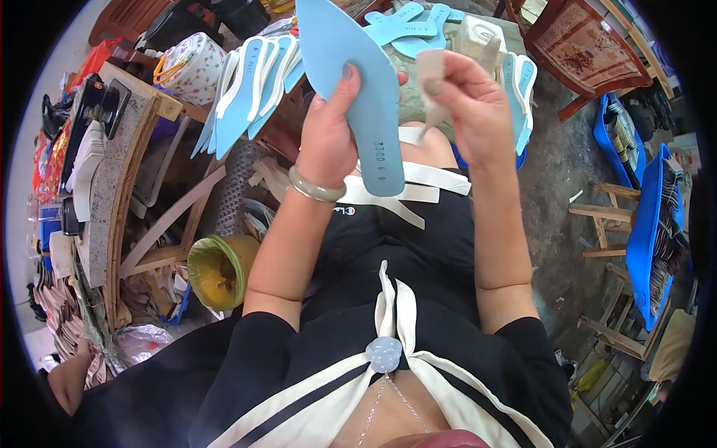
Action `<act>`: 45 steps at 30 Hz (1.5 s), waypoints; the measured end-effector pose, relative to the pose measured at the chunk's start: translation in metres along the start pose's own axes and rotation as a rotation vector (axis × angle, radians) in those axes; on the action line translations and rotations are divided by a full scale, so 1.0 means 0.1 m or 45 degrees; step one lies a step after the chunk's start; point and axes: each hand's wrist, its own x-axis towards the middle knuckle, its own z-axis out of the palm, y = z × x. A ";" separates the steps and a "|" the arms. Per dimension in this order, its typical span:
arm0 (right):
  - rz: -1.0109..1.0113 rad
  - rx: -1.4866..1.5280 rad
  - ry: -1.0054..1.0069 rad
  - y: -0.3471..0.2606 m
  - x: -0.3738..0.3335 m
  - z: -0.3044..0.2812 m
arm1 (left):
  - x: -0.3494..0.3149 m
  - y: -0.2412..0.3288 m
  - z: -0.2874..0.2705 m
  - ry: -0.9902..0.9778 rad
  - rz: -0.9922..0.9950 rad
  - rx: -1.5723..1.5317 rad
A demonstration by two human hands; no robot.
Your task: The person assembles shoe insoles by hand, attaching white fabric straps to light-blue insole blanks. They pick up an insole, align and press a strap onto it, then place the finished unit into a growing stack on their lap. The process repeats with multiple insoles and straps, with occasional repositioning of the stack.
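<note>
Insole [375, 112], light blue, is raised above the lap [373, 250], gripped by fingers of left hand [332, 134]; right fingers of right hand [478, 108] pinch pale strip [429, 66] just beside it. Judged step: strip handling; next calls for steady left support.

Greenish table [410, 104] — blue soles [407, 31] atop

Cut off by the top edge is the blue sole [361, 93]; behind it, the left hand's [331, 140] fingers are mostly hidden, while the pale strip [430, 66] beyond is blurred.
</note>
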 end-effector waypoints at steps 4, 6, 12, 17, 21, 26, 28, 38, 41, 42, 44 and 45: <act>0.192 0.290 0.008 0.11 -0.06 0.04 | -0.09 -0.10 -0.02 -0.005 0.003 0.013; 0.161 0.283 0.017 0.12 -0.06 0.04 | -0.11 -0.13 -0.04 0.013 0.007 0.059; 0.156 0.309 0.031 0.10 -0.05 0.13 | -0.09 -0.17 0.00 0.067 0.086 0.078; 0.153 0.304 0.057 0.10 -0.06 0.18 | -0.12 -0.15 -0.01 0.073 0.066 0.101; 0.103 0.216 0.108 0.09 -0.10 0.24 | -0.14 -0.14 0.01 0.083 0.091 0.118; -0.021 0.090 0.110 0.09 -0.09 0.24 | -0.15 -0.14 0.01 0.070 0.105 0.140; -0.094 -0.013 0.079 0.11 -0.08 0.22 | -0.15 -0.14 0.01 0.064 0.114 0.142; 0.052 0.234 0.034 0.02 -0.16 0.33 | -0.24 -0.10 0.11 0.069 0.278 0.135; 0.069 0.268 -0.011 0.02 -0.17 0.34 | -0.25 -0.09 0.09 0.022 0.338 0.194; -0.037 0.100 -0.059 0.02 -0.17 0.32 | -0.26 -0.07 0.08 0.003 0.353 0.230; -0.205 -0.300 -0.167 -0.01 -0.15 0.25 | -0.29 0.01 0.08 -0.007 0.307 0.473; -0.269 -0.532 -0.226 -0.08 -0.12 0.22 | -0.30 0.05 0.08 -0.013 0.283 0.595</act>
